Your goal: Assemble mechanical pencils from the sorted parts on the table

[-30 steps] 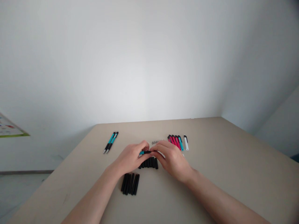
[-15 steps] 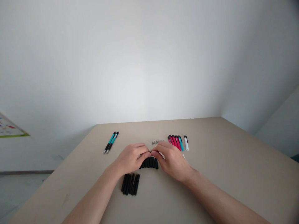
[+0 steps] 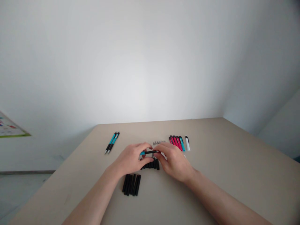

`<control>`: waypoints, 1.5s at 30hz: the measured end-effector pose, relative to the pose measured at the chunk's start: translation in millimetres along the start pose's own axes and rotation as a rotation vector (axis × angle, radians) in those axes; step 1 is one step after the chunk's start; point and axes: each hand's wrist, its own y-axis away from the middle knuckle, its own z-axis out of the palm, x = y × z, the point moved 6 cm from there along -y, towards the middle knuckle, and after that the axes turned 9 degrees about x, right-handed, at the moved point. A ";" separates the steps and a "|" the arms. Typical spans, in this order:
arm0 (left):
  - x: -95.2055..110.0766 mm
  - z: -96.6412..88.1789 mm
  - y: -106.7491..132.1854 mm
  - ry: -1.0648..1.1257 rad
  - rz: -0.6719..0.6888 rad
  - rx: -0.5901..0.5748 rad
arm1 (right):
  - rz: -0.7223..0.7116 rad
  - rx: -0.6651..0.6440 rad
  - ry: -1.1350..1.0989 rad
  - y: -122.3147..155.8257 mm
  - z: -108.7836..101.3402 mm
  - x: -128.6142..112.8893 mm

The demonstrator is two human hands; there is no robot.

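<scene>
Over the middle of the table, a blue and black pen (image 3: pixel 150 152) is held level. My right hand (image 3: pixel 174 161) pinches its tip end between thumb and fingers. Around the other end, my left hand (image 3: pixel 133 157) has its thumb and forefinger apart, with the pen passing between them; the blue end reaches toward the palm, where contact is hidden. Beneath the hands lies a row of short black tubes (image 3: pixel 154 163), partly covered by the left thumb. Just beyond my fingers stands a row of small metal pieces (image 3: pixel 159 142), too small to make out well.
Two blue and black pens (image 3: pixel 112 143) lie at the left. Several longer black tubes (image 3: pixel 131 185) lie nearer me. Red pen barrels (image 3: pixel 176 143), a blue barrel (image 3: pixel 182 143) and a white barrel (image 3: pixel 187 143) lie at the right. Behind the table (image 3: pixel 229 162) rises a white wall (image 3: pixel 145 62).
My left thumb and fingers have spread apart from their pinch, bringing the pen between the hands into sight. My right hand stays almost in place, still pinching.
</scene>
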 end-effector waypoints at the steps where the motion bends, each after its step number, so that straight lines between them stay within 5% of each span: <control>1: -0.7 -0.1 0.1 -0.002 -0.014 0.001 | -0.001 -0.003 -0.001 0.1 -0.1 -0.2; 14: 8.3 -0.6 -0.6 -0.050 0.154 -0.062 | -0.034 -0.056 0.100 0.7 3.2 -5.2; 26: 6.8 -0.5 -0.4 -0.024 0.028 -0.045 | -0.053 -0.026 0.055 1.1 3.2 -1.8; 37: 11.1 -2.3 0.0 0.014 0.146 -0.066 | -0.032 -0.022 -0.001 0.9 1.8 -5.1; 45: 12.9 -2.4 0.7 0.006 0.082 -0.055 | -0.071 -0.004 0.043 -0.6 1.4 -5.9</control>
